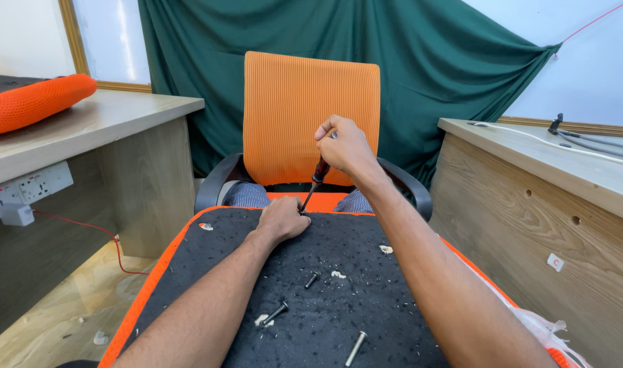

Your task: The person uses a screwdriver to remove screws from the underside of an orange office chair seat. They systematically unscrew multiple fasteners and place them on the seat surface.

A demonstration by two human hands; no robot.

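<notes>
An upturned orange seat cushion with a black fabric underside lies across my lap. My right hand grips the dark red handle of a screwdriver, tilted, its tip down at the far edge of the black underside. My left hand rests curled on the fabric right at the tip, steadying it. Three loose bolts lie on the fabric nearer me: a short black one, a longer black one and a silver one.
An orange mesh chair back with black armrests stands just beyond the cushion. A wooden desk on the left holds another orange cushion and a socket strip. A wooden desk with cables stands on the right. A green curtain hangs behind.
</notes>
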